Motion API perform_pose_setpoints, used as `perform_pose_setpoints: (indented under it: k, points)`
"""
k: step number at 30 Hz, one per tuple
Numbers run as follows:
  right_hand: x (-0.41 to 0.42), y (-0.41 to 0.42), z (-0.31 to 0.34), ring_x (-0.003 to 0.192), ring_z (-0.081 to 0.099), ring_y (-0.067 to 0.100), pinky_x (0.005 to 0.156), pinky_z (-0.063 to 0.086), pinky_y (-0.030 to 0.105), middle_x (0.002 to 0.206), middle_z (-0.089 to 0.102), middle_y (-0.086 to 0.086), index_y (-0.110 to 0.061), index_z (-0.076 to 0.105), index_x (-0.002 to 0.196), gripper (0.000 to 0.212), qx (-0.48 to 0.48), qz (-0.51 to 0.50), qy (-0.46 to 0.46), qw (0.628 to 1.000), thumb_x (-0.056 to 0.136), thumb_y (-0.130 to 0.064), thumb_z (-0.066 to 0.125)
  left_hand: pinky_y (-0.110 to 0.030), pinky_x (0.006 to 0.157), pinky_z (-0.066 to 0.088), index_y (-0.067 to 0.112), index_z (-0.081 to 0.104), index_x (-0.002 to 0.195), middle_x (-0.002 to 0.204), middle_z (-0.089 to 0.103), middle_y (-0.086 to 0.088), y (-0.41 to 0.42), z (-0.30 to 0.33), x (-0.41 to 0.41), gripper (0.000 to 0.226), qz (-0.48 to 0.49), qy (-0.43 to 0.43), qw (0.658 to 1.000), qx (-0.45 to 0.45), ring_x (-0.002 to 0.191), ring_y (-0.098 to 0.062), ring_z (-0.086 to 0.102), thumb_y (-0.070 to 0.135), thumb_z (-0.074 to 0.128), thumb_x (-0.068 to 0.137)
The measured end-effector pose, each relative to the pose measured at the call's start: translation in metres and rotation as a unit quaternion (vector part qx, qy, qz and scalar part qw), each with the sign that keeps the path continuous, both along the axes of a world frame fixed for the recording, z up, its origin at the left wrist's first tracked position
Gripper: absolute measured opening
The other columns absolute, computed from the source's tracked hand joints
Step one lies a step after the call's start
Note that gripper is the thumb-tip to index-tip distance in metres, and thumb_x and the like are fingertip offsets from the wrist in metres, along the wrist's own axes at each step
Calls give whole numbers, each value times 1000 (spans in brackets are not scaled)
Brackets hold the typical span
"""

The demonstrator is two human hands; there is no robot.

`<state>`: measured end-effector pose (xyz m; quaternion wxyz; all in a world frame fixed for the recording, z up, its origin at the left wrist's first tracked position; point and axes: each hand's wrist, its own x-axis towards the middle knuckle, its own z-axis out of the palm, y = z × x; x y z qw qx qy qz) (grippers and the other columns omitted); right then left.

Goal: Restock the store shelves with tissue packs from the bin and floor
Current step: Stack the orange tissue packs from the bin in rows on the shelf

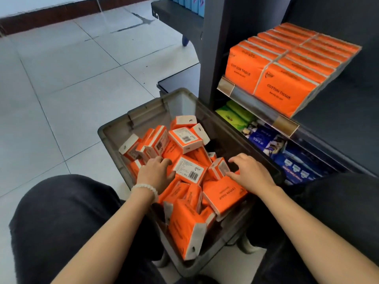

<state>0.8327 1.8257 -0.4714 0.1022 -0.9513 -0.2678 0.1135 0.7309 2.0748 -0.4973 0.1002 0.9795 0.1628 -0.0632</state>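
Both our forearms reach in from the bottom of the frame, and our hands are down among the orange tissue packs (189, 171) heaped loose in the grey bin (114, 130) at the centre. We judge this to be the picking step: choosing packs to lift out.

Our left hand (156, 174) lies with fingers spread and bent over the packs at the left of the heap, touching them; whether it has closed round one we cannot tell. Our right hand (249, 174) rests on a big pack (223, 194) lying flat at the near right of the heap, thumb at its edge and fingers arched, more pressing than gripping.

Next we would need a firm hold on one or two packs, then a lift up and to the right.

Outward from the bin, the shelf (256, 108) in the upper right carries neat rows of the same orange packs (287, 64), with room beside them, it seems. Below it lie green packs (235, 115) and blue packs (266, 140). Pale floor tiles (61, 78) fill the left.
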Motion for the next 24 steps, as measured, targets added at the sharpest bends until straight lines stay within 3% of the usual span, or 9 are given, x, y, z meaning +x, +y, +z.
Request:
perform_pose_setpoints:
  k: [7, 13, 17, 21, 24]
  points:
    - [11, 1, -40, 118, 49, 19, 96, 43, 34, 127, 51, 0, -20, 50, 130, 57, -53, -6, 137, 989, 82, -46, 65, -36, 94, 42, 24, 48, 131, 125, 54, -2, -11, -23, 30, 48, -22, 22, 999, -8, 116, -22, 49, 50, 50, 90]
    - [20, 15, -66, 125, 45, 24, 102, 39, 35, 138, 44, 5, -17, 43, 136, 69, -74, 3, 200, 977, 79, -49, 67, -48, 100, 40, 20, 37, 138, 132, 50, -8, -13, -56, 63, 61, 48, 76, 994, -59, 122, -28, 46, 52, 52, 88]
    - [26, 17, -81, 129, 43, 26, 105, 37, 35, 144, 41, 9, -19, 28, 146, 90, -80, -33, 257, 963, 74, -52, 71, -55, 103, 34, 21, 30, 139, 132, 52, -10, -17, -77, 72, 69, 63, 111, 989, -78, 121, -31, 48, 55, 56, 85]
    - [26, 17, -83, 127, 44, 27, 103, 39, 36, 142, 42, 10, -17, 28, 145, 99, -72, -54, 265, 960, 66, -52, 77, -53, 107, 26, 20, 24, 142, 135, 48, -11, -22, -81, 75, 80, 87, 120, 985, -92, 124, -31, 47, 54, 62, 81]
    - [23, 18, -76, 129, 41, 27, 105, 36, 37, 144, 37, 9, -16, 26, 145, 103, -60, -52, 255, 964, 64, -48, 81, -46, 106, 31, 19, 21, 143, 137, 42, -14, -23, -78, 74, 88, 130, 87, 970, -188, 125, -32, 44, 40, 74, 76]
